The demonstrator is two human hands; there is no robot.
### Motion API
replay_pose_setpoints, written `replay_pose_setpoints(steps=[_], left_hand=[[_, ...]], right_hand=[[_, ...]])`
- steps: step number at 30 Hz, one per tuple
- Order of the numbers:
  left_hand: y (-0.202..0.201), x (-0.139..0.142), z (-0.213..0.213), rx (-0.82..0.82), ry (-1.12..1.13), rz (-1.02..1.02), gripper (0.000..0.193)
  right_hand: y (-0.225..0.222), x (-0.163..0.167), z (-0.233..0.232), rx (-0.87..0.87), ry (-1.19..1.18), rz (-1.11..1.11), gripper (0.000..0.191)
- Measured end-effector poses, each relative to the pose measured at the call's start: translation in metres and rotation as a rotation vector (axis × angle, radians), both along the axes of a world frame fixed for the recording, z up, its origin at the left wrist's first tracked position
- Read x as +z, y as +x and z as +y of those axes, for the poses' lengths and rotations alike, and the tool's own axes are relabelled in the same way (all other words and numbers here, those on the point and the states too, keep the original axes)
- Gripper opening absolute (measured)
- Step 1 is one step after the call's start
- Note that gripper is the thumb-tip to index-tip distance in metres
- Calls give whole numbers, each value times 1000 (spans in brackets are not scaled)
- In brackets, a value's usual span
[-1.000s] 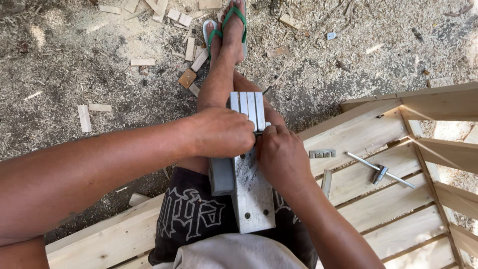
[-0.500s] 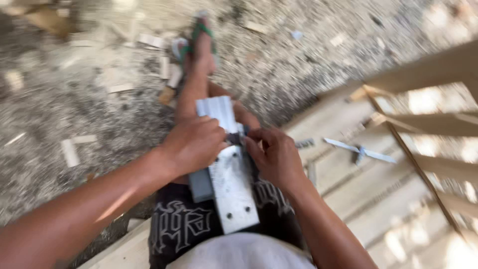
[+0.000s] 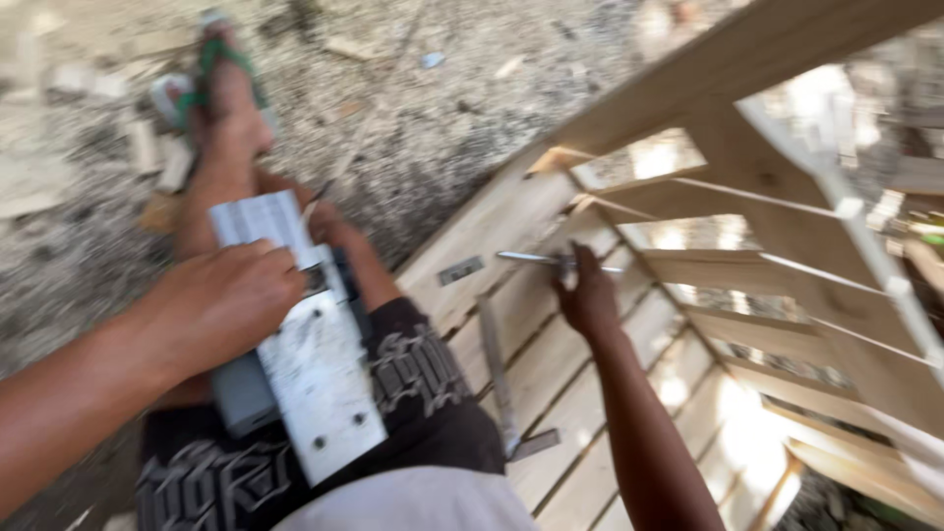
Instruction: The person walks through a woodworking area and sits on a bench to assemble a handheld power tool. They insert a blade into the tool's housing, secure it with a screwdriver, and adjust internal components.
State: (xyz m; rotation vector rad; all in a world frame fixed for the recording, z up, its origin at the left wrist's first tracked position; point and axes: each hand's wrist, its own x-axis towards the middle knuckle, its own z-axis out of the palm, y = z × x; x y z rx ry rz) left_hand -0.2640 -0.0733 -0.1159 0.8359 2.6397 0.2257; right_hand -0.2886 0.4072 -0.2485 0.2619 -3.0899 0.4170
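The grey metal block (image 3: 295,344) is pinned on the lap under the left hand (image 3: 221,305), its grip pressed around the block. Right of the block, the right hand (image 3: 590,295) touches a thin metal tool (image 3: 551,260) on the wooden frame (image 3: 511,226), its grip not discernible. The block could slide off, being steadied by 1 hand only.

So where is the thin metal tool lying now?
In the head view, the thin metal tool lies on the wooden slat platform at centre right, at the fingertips of the right hand.

Bare forearms, black shorts (image 3: 413,383) with grey lettering, pale shirt hem (image 3: 413,506), green-strapped sandal (image 3: 211,74)
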Motion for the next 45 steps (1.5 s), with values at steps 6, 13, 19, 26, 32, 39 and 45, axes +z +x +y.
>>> replay_pose_setpoints(steps=[6,13,19,26,32,39,45], left_hand=[[-21,-32,1,-58,-196,-66,17],[-11,-54,1,133,-296,-251,18],[-11,-33,0,101,-111,-110,11],[-18,-9,-5,-68,1,-77,12],[-5,2,-27,48,231,145,7],[66,-20,-41,788,707,246,27],[75,-53,-22,1078,1024,67,54]], right_hand=[[-16,24,4,-185,116,-309,81],[31,25,-9,-196,29,-11,74],[62,-8,-8,-241,98,76,62],[28,-2,-15,10,145,-16,73],[-11,-1,-22,-77,188,-381,67],[-1,14,-27,-116,-187,-248,27],[0,113,-147,4,-969,-641,23]])
